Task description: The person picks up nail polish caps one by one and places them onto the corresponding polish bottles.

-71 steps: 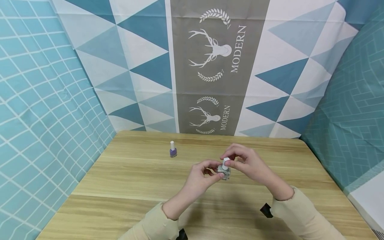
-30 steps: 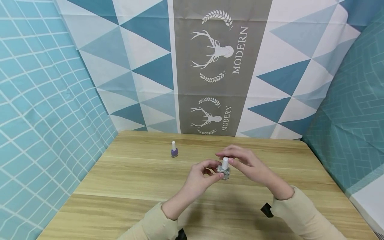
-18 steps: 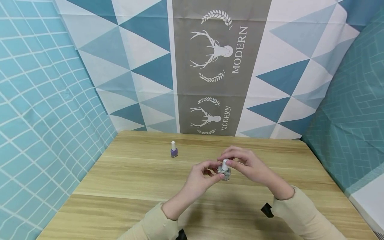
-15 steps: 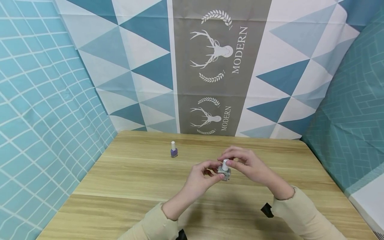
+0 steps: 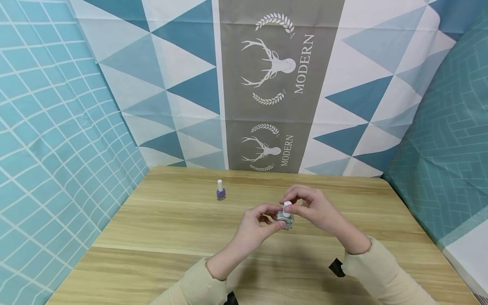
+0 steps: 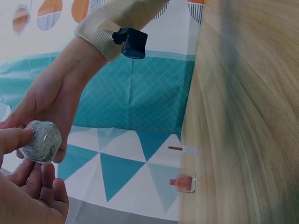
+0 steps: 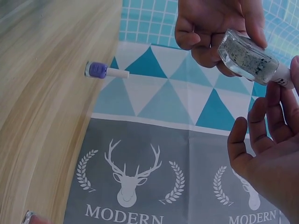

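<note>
My left hand [image 5: 253,226] pinches the body of a nail polish bottle [image 7: 247,57], clear glass with pale, dark-speckled polish, held above the table. The thumb and fingers of my right hand [image 5: 310,207] grip its white cap [image 5: 287,207], which sits on the bottle's neck. The left wrist view looks at the bottle's glass base. Standing on the table in that view are an uncapped red nail polish bottle [image 6: 183,183] and, beside it, a white cap with its brush [image 6: 183,149] pointing up. In the head view the right hand and arm hide these two.
A capped purple nail polish bottle [image 5: 221,193] stands upright toward the back left of the wooden table [image 5: 171,228]. Patterned cloth hangings [image 5: 263,84] rise behind the table and along both sides. A white box-like edge [image 5: 467,254] lies at the far right.
The right hand's fingers loosened around the white cap about a second ago, then closed on it again and turned slightly to the right. The left hand stays nearly still.
</note>
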`<state>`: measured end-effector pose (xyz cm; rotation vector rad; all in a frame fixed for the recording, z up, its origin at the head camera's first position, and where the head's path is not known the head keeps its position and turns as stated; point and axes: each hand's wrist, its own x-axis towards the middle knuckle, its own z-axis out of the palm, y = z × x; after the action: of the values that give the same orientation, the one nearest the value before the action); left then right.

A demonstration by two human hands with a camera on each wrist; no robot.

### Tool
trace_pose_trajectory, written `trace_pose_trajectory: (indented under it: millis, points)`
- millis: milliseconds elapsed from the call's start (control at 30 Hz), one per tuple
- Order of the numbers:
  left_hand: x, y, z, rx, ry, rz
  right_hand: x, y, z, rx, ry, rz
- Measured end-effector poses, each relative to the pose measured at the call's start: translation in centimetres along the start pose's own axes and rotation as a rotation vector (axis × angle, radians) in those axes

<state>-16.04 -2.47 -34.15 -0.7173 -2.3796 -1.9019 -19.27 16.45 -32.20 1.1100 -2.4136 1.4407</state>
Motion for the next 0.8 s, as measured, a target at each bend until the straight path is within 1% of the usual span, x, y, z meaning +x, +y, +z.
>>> trace_pose_trajectory:
  millis: [67, 167, 367, 467, 667, 800]
  points:
    - [-0.2, 0.7, -0.1, -0.003, -0.003, 0.001, 0.0, 0.1, 0.0, 0.010, 0.006, 0.009]
    - [-0.2, 1.0, -0.2, 0.002, -0.005, -0.011, 0.1, 0.3, 0.1, 0.016, 0.016, 0.019]
    - [-0.2, 1.0, -0.2, -0.002, -0.005, -0.022, 0.2, 0.5, 0.3, 0.008, 0.045, 0.015]
    - [-0.2, 0.9, -0.2, 0.000, -0.002, -0.017, 0.3, 0.3, 0.5, 0.008, 0.061, 0.013]
    - [-0.2, 1.0, -0.1, 0.004, 0.002, -0.011, 0.4, -1.3, 0.6, 0.030, 0.085, -0.020]
    - [-0.2, 1.0, -0.1, -0.002, -0.001, -0.012, 0.4, -2.2, 0.6, -0.003, 0.082, -0.001]
